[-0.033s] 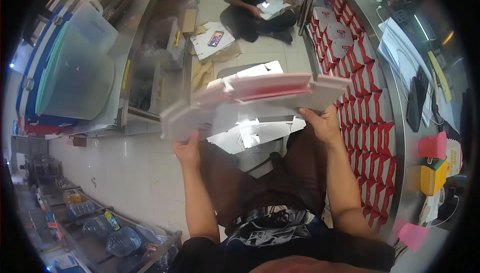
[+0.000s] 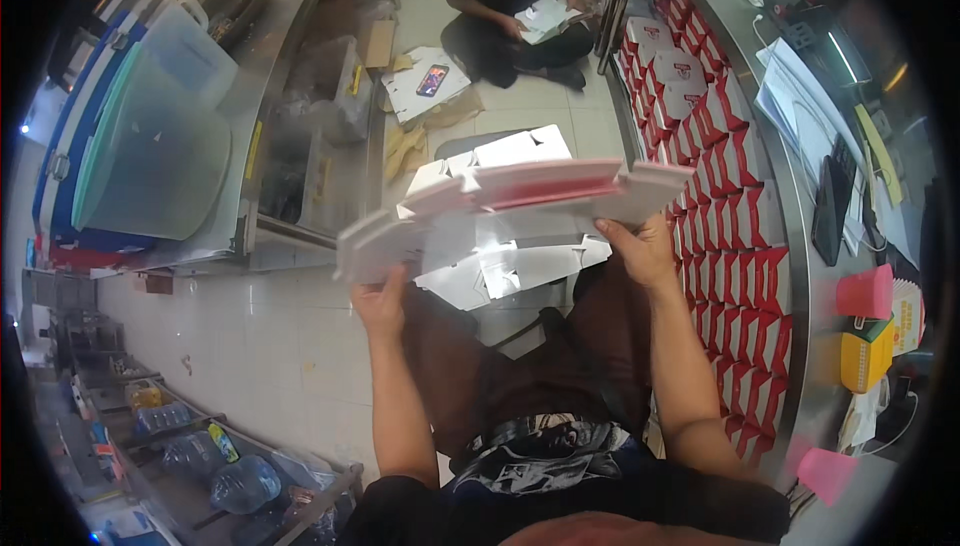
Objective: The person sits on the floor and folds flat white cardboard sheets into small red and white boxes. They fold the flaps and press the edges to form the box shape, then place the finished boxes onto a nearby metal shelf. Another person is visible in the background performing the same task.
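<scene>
I hold a stack of flat cardboard box blanks [image 2: 545, 178], white-grey with a red band, stretched across in front of me over my lap. My left hand [image 2: 380, 304] grips its left end, thumb on the near side. At the right end my right hand [image 2: 642, 249] is closed on it, thumb lying on top; the fingers of both hands are mostly hidden underneath. More white box blanks [image 2: 525, 149] show beyond the stack, and white flaps [image 2: 540, 268] show on the near side between my knees. What supports these is mostly covered.
Rows of folded red-and-white boxes [image 2: 715, 231] stand along my right, beside a metal counter with pink cups [image 2: 865, 292]. Ahead, another person [image 2: 515, 21] sits on the floor holding white card. A phone [image 2: 432, 80] lies on cardboard. Bottles [image 2: 245, 483] fill a rack at lower left.
The left end of the held stack has shifted slightly right along with my left hand. Its right end has dipped a little and moved left. Both hands keep their grip.
</scene>
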A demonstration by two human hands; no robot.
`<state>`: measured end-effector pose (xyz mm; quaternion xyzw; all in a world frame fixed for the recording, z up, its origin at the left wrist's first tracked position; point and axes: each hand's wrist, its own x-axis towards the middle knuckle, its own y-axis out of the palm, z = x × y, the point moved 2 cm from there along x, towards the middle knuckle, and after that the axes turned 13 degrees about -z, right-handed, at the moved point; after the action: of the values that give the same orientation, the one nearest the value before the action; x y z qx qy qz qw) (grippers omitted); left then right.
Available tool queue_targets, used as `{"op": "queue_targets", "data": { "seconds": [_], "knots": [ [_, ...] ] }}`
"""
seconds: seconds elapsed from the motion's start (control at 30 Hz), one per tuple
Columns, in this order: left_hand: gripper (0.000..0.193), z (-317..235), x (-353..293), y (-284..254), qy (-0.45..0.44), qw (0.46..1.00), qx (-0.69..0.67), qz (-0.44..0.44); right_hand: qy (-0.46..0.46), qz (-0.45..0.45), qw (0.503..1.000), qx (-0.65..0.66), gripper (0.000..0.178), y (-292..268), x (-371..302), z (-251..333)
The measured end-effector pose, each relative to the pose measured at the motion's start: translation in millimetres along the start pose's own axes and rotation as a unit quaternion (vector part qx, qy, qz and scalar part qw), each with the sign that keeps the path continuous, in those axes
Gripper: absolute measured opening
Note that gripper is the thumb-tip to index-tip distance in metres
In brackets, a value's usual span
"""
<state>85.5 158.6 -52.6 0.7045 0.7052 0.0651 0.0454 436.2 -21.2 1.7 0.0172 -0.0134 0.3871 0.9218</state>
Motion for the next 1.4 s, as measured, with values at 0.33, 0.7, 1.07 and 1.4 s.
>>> {"op": "queue_targets", "data": {
  "seconds": [0.33, 0.7, 1.07, 1.4],
  "knots": [
    [0.033, 0, -3, 7, 0.036, 0.997, 0.043, 0.045, 0.006, -0.044, 0.998, 0.035, 0.035, -5, -2, -56],
    [0.046, -10, 19, 53, -0.056, 0.995, 0.071, 0.049, -0.069, -0.045, 0.988, -0.129, 0.040, 20, 34, -48],
    [0.053, 1, 1, 21, -0.276, 0.942, -0.163, 0.098, 0.001, 0.090, 0.994, -0.055, 0.057, 24, 38, -26],
    [0.037, -24, -29, 32, -0.035, 0.999, 0.038, -0.016, -0.037, -0.055, 0.998, 0.000, 0.030, 42, 14, -9]
  ]
}}
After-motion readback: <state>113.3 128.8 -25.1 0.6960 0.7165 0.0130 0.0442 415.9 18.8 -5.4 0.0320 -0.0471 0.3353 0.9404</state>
